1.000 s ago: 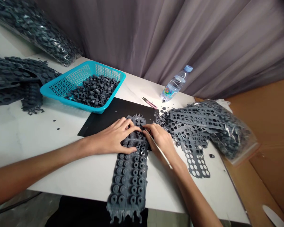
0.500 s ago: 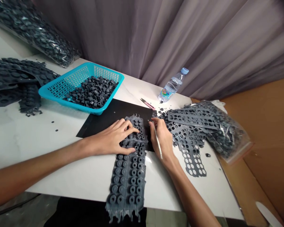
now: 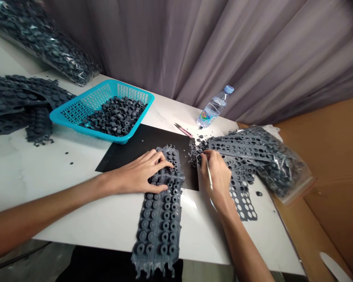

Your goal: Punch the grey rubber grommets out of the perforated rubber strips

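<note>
A dark grey moulded rubber sheet (image 3: pixel 158 225) with rows of round, hollow studs lies lengthwise, its ragged near end overhanging the table edge. Across its upper part rests my left hand (image 3: pixel 144 172), thumb and forefinger apart, pressing on the studs. My right hand (image 3: pixel 217 172) is closed around a slim, pale, stick-like tool (image 3: pixel 208 174) whose tip is hidden by the fingers. These fingers are beside a heap of small dark rubber bits (image 3: pixel 202 147), right of the black mat (image 3: pixel 126 147) under the sheet's far end.
A blue basket (image 3: pixel 102 135) holds loose rubber pieces. Pink-handled snips (image 3: pixel 183 130) and a water bottle (image 3: pixel 213 107) are at the back. Punched sheets (image 3: pixel 244 199) and a plastic bag (image 3: pixel 288 176) lie right; more studded sheets (image 3: pixel 8 98) and a full bag (image 3: pixel 55 47) lie left.
My right hand has moved right with the slim tool, from beside the studded sheet to the heap of small bits. My left hand stays on the sheet.
</note>
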Tool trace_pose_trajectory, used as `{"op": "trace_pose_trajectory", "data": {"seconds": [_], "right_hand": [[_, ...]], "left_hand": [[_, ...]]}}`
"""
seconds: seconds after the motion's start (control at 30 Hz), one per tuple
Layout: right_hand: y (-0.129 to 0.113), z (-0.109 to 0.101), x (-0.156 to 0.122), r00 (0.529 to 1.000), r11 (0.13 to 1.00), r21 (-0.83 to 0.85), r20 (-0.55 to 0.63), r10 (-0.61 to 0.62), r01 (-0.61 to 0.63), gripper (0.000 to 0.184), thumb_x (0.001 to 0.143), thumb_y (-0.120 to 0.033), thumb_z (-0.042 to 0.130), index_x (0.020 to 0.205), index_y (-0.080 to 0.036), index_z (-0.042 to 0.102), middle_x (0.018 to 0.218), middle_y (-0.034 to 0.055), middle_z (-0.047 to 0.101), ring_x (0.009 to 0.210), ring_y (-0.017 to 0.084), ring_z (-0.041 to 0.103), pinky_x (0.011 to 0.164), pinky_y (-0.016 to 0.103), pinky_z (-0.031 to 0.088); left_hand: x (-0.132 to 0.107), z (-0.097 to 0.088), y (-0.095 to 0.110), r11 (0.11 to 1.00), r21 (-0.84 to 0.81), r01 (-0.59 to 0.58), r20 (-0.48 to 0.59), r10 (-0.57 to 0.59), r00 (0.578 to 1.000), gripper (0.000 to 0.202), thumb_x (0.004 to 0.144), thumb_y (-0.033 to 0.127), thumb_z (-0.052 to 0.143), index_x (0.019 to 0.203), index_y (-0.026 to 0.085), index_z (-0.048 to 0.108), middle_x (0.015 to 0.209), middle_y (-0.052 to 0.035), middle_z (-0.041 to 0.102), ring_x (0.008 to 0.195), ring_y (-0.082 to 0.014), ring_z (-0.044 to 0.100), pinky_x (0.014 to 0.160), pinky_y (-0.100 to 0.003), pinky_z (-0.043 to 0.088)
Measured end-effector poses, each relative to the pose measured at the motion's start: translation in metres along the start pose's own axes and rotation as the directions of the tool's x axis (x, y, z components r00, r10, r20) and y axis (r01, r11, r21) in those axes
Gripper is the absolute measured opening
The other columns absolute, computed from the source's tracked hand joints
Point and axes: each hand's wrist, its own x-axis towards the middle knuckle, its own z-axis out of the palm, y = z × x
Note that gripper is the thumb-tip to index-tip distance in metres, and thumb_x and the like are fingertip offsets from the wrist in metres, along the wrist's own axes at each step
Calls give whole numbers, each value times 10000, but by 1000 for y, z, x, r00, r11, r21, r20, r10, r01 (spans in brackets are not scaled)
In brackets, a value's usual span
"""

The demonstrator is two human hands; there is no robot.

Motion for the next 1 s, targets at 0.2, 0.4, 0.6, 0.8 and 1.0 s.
{"op": "trace_pose_trajectory", "data": {"seconds": [0.2, 0.4, 0.6, 0.8, 1.0], "right_hand": [[3, 1, 0, 998, 999, 18, -49, -27, 28, 352, 1082, -413, 340, 1112, -187, 609, 1021, 132, 698, 850, 251, 637, 654, 332, 413], [1, 3, -1, 997, 999, 1, -62, -34, 34, 358, 1081, -393, 338, 1178, -170, 601, 1043, 141, 710, 829, 252, 653, 636, 331, 415], [0, 5, 0, 995, 997, 27, -73, -71, 73, 399, 1061, -325, 383, 1417, -176, 485, 1212, 160, 712, 712, 218, 657, 603, 338, 412], [-12, 2, -1, 996, 996, 8, 43, -84, 84, 306, 1088, -304, 338, 1200, -192, 600, 1101, 107, 725, 716, 205, 664, 618, 322, 388], [-20, 0, -3, 987, 989, 106, 113, -116, 104, 235, 1083, -329, 399, 1101, -229, 611, 1033, 45, 728, 763, 192, 677, 661, 295, 392]], "left_hand": [[-1, -1, 1, 1000, -23, 8, 9, -8, 1000, 579, 922, 595, 618, 1414, 300, 544, 1268, -79, 577, 1277, -351, 495, 1140, -570, 391], [-1, -2, 2, 999, -26, 31, 55, -29, 998, 617, 933, 628, 598, 1443, 298, 495, 1308, -78, 563, 1327, -356, 464, 1191, -599, 330], [0, -2, 3, 999, -28, 43, 53, -42, 998, 671, 931, 635, 592, 1475, 273, 438, 1210, -72, 556, 1221, -331, 508, 1165, -587, 346], [1, -3, 5, 997, -31, 65, 55, -63, 997, 678, 927, 608, 608, 1473, 252, 419, 1147, -60, 539, 1132, -303, 518, 1116, -540, 391], [1, -3, 6, 998, -9, 66, 43, -66, 997, 685, 938, 607, 596, 1483, 240, 404, 1249, -84, 528, 1217, -325, 485, 1107, -528, 403]]}}
